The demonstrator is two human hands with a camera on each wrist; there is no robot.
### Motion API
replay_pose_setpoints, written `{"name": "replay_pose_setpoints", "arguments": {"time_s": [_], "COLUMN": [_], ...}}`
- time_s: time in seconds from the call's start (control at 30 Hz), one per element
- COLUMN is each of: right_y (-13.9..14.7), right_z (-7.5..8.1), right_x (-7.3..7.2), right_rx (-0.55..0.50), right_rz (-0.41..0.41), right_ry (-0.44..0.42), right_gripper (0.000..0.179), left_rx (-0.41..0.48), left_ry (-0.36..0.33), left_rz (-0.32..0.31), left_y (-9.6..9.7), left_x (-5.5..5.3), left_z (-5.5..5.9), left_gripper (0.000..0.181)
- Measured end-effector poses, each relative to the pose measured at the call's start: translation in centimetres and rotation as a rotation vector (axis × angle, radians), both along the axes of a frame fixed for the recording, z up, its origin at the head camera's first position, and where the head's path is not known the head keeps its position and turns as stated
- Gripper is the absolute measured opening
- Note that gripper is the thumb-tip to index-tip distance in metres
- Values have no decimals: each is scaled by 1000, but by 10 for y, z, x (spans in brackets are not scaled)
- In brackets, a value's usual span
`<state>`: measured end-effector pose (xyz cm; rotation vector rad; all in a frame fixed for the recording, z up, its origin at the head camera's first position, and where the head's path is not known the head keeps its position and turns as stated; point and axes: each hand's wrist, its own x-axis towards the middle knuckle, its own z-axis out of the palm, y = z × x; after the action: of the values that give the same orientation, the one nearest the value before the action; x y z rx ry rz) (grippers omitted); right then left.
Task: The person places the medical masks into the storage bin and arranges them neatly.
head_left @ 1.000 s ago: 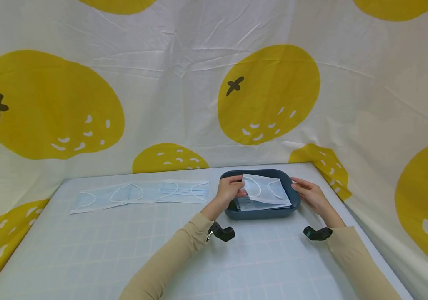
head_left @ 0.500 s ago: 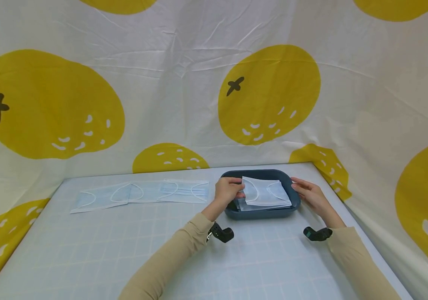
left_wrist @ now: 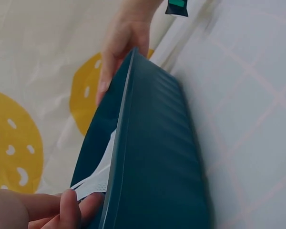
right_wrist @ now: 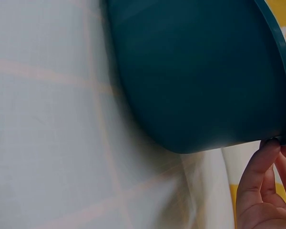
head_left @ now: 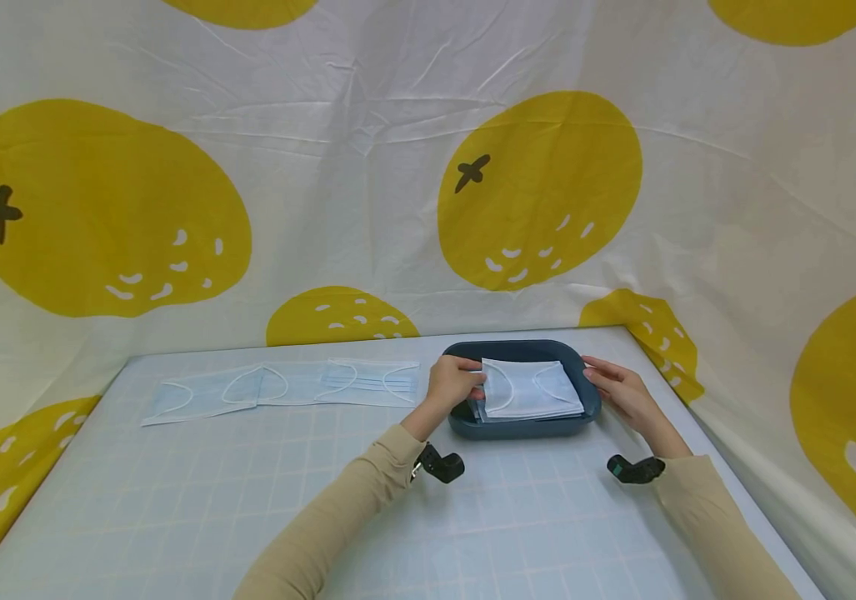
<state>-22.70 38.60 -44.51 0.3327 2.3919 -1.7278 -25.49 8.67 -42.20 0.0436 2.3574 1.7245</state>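
A dark blue plastic bin (head_left: 521, 430) stands at the far right of the table, holding a small pile of light blue face masks. My left hand (head_left: 450, 383) pinches the left edge of the top face mask (head_left: 536, 390), which lies nearly flat on the pile inside the bin. In the left wrist view, thumb and fingers hold the mask's pale edge (left_wrist: 93, 186) just inside the bin wall. At the opposite end, my right hand (head_left: 626, 398) grips the bin's rim; in the right wrist view the thumb (right_wrist: 262, 164) sits under the lip.
Left of the bin, several more face masks (head_left: 285, 387) lie flat in a slightly overlapping row along the back of the table. A pale checked cloth (head_left: 367, 517) covers the table. Behind rises a white curtain (head_left: 367, 208) with yellow fruit prints.
The top mask has come down from a raised tilt and now lies flatter on the pile, with my left hand shifting slightly left. My right hand stays at the rim.
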Motion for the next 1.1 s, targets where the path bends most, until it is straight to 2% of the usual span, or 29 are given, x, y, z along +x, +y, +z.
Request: {"name": "replay_pose_setpoints", "arguments": {"time_s": [0.23, 0.6, 0.7, 0.9, 1.1], "right_y": [0, -2, -3, -3, -3], "right_z": [0, 2, 2, 2, 4], "right_x": [1, 3, 3, 3, 4], "right_rx": [0, 2, -4, -17, -17], "right_rz": [-1, 3, 2, 9, 7], "right_ry": [-1, -10, -10, -6, -1], "right_gripper": [64, 62, 62, 63, 61], "left_rx": [-58, -101, -74, 63, 136], "left_ry": [-45, -36, -25, 41, 68], "left_rz": [-46, -99, -98, -75, -59], "left_y": [-3, -9, -13, -23, -35], "left_x": [0, 4, 5, 7, 8], "left_z": [4, 10, 10, 9, 11], "left_gripper": [29, 42, 43, 43, 41]}}
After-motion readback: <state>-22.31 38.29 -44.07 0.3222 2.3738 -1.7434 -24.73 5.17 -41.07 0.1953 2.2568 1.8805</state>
